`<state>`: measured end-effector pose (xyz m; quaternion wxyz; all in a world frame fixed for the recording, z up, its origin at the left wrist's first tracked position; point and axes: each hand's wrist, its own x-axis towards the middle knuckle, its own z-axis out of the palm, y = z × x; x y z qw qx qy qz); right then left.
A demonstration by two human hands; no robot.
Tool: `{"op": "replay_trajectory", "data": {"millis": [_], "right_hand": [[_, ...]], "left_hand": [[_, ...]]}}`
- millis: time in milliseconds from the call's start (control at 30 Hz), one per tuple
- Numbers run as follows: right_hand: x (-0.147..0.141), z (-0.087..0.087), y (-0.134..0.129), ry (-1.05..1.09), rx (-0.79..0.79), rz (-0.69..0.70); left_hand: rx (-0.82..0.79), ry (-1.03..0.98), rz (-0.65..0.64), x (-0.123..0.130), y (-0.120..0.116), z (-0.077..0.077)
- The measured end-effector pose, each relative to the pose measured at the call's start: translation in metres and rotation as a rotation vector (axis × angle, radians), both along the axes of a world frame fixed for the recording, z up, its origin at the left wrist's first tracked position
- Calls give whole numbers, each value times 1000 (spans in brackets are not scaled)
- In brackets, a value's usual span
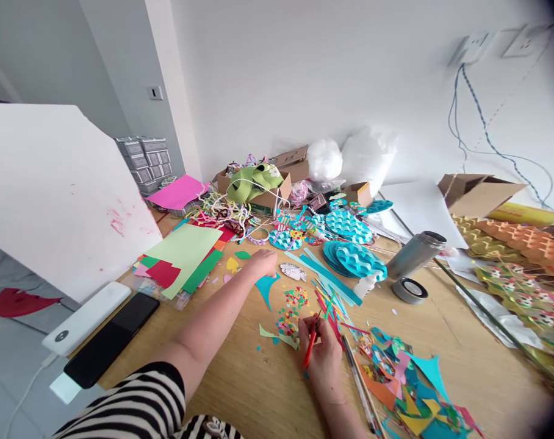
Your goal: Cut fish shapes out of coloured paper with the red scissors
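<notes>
My left hand [262,264] reaches far across the wooden table, its fingers curled and mostly hidden from me; what they hold, if anything, does not show. Just below it lies a pointed piece of blue paper [267,291], and to its right a fish cutout [293,272] in white with dark lines. Closer to me, my right hand [321,350] is closed around a slim red-handled tool [310,349] whose dark tip points away; its exact kind is unclear. Small coloured paper dots [291,314] are scattered beside the right hand, with thin paper strips [334,311] beyond it.
Paper scraps [409,384] heap at the right, beside long thin sticks [362,384]. A metal flask [417,253], its lid [409,290] and blue corrugated discs [359,262] stand farther back. Coloured sheets [185,247], a black phone [112,338] and a white power bank [87,317] lie left.
</notes>
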<state>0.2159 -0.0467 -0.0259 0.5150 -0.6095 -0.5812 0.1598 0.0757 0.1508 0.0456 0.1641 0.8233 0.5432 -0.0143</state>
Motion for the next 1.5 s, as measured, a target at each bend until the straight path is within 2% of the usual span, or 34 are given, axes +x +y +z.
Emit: {"op": "replay_trajectory", "data": {"millis": [133,233,567,800,1033,1133,1267,1333,1400,1467,1500], "right_hand": [[-2,4,1,1,-6,25],[-4,7,1,4,-11,20],[-2,8,-2,-49,2,27],[-2,3,0,-24,-21,21],[-2,3,2,-2,-35,20],[-2,5,3,82,-38,13],[-4,13,3,162,-42,-21],[-6,21,2,230,-59,-60],[-6,31,2,294,-76,-37],[-6,43,5,385,-32,-8],[-5,50,8,432,17,4]], "left_hand": [[-12,74,-22,-10,-28,-6],[6,88,-2,-8,-38,-11],[-54,46,91,-5,-26,-12],[-145,-125,152,-14,-19,-20],[-297,-492,225,-29,-24,-30],[-373,-712,215,-32,-28,-23],[-434,-1006,198,-33,-40,-3],[-445,-1123,193,-31,-46,10],[-440,-1216,200,-27,-50,21],[-422,-1309,214,-21,-53,32],[-416,-1426,253,-17,-54,36]]}}
